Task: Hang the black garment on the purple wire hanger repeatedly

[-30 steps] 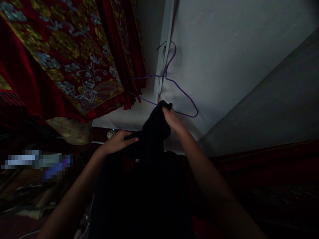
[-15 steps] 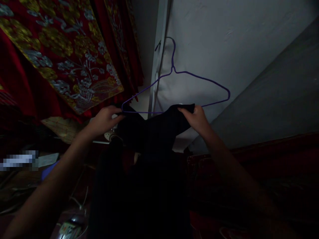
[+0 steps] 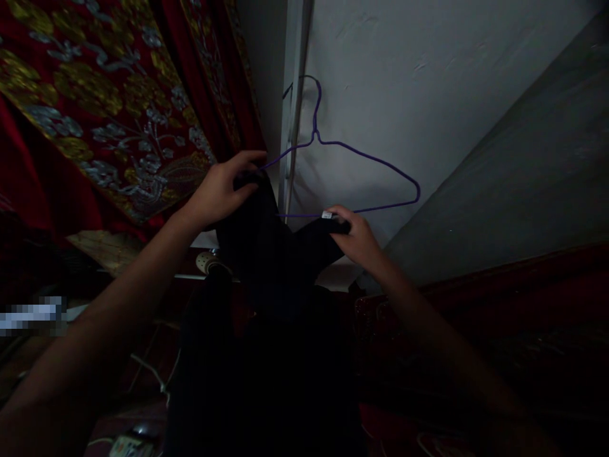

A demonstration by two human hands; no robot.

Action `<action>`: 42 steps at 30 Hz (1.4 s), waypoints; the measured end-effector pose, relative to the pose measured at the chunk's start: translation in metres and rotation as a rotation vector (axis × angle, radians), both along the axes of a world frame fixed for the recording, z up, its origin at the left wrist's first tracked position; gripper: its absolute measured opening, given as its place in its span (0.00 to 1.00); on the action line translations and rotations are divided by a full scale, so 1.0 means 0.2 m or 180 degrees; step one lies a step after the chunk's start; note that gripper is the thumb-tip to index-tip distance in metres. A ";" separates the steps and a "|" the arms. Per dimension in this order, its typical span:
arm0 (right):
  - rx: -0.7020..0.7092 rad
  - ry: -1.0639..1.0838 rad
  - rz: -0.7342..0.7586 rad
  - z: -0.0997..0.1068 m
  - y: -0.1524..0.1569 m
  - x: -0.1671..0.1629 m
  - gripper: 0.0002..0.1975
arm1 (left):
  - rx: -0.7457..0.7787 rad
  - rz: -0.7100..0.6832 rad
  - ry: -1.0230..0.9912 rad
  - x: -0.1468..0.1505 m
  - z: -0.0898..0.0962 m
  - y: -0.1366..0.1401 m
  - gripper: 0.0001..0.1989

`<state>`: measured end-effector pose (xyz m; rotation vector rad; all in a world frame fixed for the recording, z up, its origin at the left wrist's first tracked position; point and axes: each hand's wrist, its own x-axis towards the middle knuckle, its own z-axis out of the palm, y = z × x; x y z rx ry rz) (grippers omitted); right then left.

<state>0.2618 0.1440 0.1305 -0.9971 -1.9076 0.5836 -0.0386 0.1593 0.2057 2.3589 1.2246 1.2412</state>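
Observation:
A purple wire hanger [image 3: 368, 156] hangs by its hook from a pale frame edge on the wall. Beneath it a dark garment [image 3: 266, 247], almost black in this light, is stretched between my two hands. My left hand [image 3: 221, 190] is closed on the garment's upper left part, over the hanger's left end, which the hand and cloth hide. My right hand [image 3: 356, 236] pinches the garment's edge beside a small white label [image 3: 327, 215], just below the hanger's bottom bar. The garment's lower part merges with the darkness, so its kind is unclear.
A red curtain [image 3: 118, 108] with gold and silver embroidery hangs at the left. Behind the hanger is a grey wall [image 3: 380, 76] with a pale vertical frame [image 3: 290, 114]. A beige perforated shoe [image 3: 205, 263] lies below, and a power strip [image 3: 130, 444] with cables is at the lower left.
My left hand has moved up and right, bringing cloth over the hanger's left end. My right hand has shifted slightly left and down, and the white label now shows more.

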 end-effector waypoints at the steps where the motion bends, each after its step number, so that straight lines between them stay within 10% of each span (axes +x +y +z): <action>1: 0.0081 -0.0075 -0.0062 -0.02 -0.01 0.01 0.20 | 0.0005 0.0021 0.0084 0.00 0.00 0.00 0.22; 8: 0.0112 -0.0451 -0.0411 -0.32 -0.09 0.18 0.50 | 0.0379 0.0761 0.0255 -0.09 -0.01 -0.03 0.15; 15: -0.1461 0.0599 -0.0094 -0.54 -0.05 0.15 0.15 | 0.0577 0.0950 0.0439 -0.10 0.00 -0.03 0.19; 18: -0.1892 0.1371 -0.0381 -0.54 -0.01 0.11 0.21 | 0.0708 0.0969 0.0530 -0.11 -0.03 -0.01 0.18; 23: -0.1300 0.1588 -0.0555 -0.44 0.03 0.08 0.25 | 0.0626 0.1047 0.0533 -0.14 -0.05 0.01 0.15; 30: -0.1681 0.1869 0.0140 -0.41 -0.29 -0.07 0.24 | 0.0588 0.0932 0.0417 -0.15 -0.07 0.01 0.13; 36: -0.3046 0.0076 0.1599 -0.19 -0.42 -0.09 0.20 | 0.0582 0.1030 0.0467 -0.16 -0.06 0.01 0.14; 42: -0.2474 -0.2404 0.1994 0.00 -0.34 0.02 0.24 | 0.0660 0.1101 0.0741 -0.17 -0.04 0.00 0.17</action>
